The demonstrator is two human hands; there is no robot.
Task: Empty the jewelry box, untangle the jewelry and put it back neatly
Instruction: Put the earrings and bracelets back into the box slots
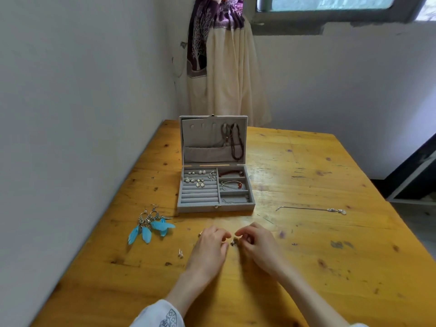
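Box [215,185]: grey, velvety, lid propped upright, far side of the table [330,267] from the hands. Partly refilled, by the look of it: pearl and stud earrings in the left ring rolls, bracelets in the right-hand cells, two bead necklaces [232,141] on hooks in the lid. Small metal piece [233,242], nearer than the box, pinched in curled right fingertips; right hand [256,244] closed on it. Left hand [210,244] just beside, fingers curled toward the piece; contact too small to tell. Likely very light, hard, slippery, easily dropped or bent; best taken by the post or hook with fingertips, not by any stone.

Left of the box and nearer: feather earrings [151,224], blue, soft, light, hooks prone to snagging one another; best lifted by the metal rings. Silver chain [311,209] right of the box, laid out straight, limp, apt to kink; best lifted by the clasp end. Two studs [180,253] left of the left hand, tiny, easy to sweep off. Nothing between hands and box.
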